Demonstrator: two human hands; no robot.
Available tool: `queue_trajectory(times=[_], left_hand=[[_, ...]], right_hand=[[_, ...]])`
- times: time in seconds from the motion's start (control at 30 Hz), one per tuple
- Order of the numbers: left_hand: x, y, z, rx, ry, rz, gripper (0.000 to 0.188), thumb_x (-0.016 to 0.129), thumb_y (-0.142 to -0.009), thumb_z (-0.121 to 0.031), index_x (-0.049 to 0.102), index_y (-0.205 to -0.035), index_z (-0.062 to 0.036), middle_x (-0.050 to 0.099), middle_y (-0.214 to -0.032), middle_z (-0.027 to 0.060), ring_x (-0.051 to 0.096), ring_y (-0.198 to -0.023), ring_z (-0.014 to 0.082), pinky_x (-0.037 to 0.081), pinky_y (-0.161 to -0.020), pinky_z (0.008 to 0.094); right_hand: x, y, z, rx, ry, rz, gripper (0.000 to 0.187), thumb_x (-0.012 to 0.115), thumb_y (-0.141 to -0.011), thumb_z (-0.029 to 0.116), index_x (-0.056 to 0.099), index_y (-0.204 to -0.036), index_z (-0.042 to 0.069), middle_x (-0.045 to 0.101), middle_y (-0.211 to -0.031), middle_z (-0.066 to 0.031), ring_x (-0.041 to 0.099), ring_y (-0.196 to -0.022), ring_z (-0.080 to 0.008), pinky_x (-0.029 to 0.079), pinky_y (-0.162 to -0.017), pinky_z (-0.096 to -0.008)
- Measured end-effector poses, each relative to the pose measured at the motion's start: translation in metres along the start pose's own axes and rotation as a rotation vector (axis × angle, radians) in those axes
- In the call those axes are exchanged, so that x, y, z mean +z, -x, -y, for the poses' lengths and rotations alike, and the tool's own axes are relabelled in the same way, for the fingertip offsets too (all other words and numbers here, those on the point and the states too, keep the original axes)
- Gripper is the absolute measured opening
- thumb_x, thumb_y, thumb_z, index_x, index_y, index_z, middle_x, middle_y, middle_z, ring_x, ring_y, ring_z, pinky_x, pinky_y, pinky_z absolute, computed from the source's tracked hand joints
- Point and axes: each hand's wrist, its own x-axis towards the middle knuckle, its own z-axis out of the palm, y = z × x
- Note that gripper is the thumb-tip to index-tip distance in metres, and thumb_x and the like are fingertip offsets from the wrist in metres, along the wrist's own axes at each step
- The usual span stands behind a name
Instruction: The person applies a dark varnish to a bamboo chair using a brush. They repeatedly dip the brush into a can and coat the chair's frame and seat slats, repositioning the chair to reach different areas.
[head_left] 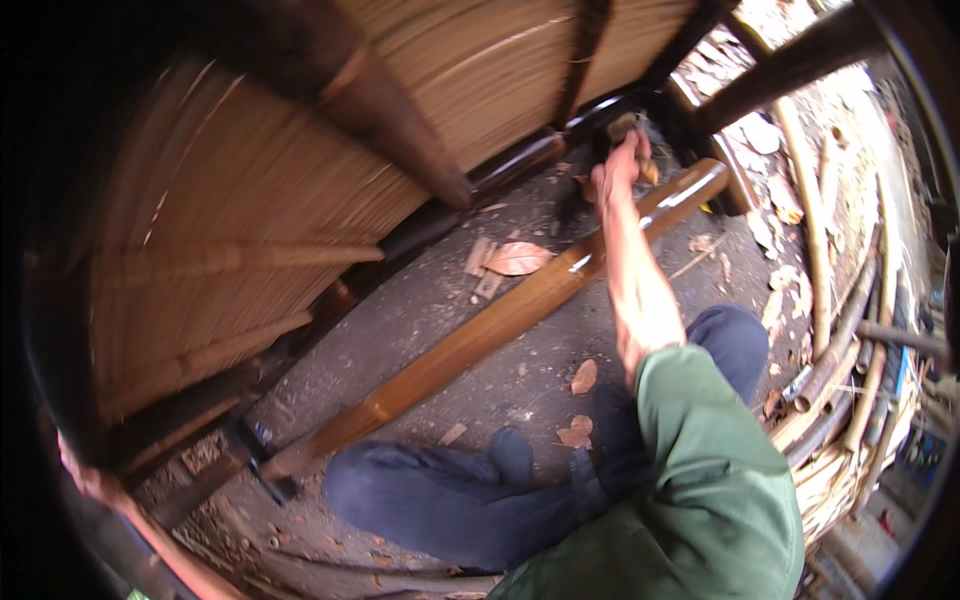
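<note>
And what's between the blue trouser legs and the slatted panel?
In the head view: a long brown pole, a big dry leaf and dark ground.

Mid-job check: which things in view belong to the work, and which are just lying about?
Seemingly in the work:
Right hand, holding a small tan thing, too blurred to name
Bamboo frame, with its panel of thin strips
Left hand, by the frame's edge

Seemingly just lying about:
Dry leaves on the ground
Loose poles piled at right
</note>
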Motion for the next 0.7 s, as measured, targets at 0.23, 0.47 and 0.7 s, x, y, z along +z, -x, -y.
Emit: queue_trajectory(times=[0.23, 0.47, 0.7], left_hand=[[0.012, -0.011, -0.054, -0.220, -0.055, -0.076, 0.060, 0.029, -0.098, -0.038, 0.056, -0.132, 0.0031, 0.059, -0.129, 0.0146, 0.056, -0.118, 0.0254, 0.039, -0.103, 0.0366], [0.005, 0.003, -0.040, -0.258, -0.169, -0.052, 0.059, 0.027, -0.100, -0.037, 0.056, -0.131, 0.0028, 0.061, -0.128, 0.0139, 0.056, -0.118, 0.0248, 0.040, -0.102, 0.0352], [0.030, -0.007, -0.110, -0.295, -0.026, -0.104, 0.055, 0.025, -0.103, -0.032, 0.058, -0.128, 0.0039, 0.061, -0.128, 0.0139, 0.057, -0.118, 0.0239, 0.039, -0.104, 0.0349]], right_hand=[[-0.075, 0.325, -0.017, 0.133, 0.402, 0.663, 0.023, 0.061, -0.097, 0.021, 0.061, -0.118, 0.010, 0.062, -0.113, -0.0059, 0.055, -0.111, -0.0183, 0.044, -0.096, -0.0310], [-0.052, 0.295, -0.007, -0.395, 0.436, 0.861, 0.022, 0.065, -0.081, -0.002, 0.070, -0.098, 0.011, 0.063, -0.104, -0.0122, 0.060, -0.099, -0.0295, 0.048, -0.087, -0.0405], [-0.041, 0.293, 0.014, -0.744, 0.480, 0.986, 0.019, 0.064, -0.084, 0.000, 0.066, -0.100, 0.008, 0.065, -0.101, -0.0100, 0.059, -0.095, -0.0292, 0.047, -0.085, -0.0398]])
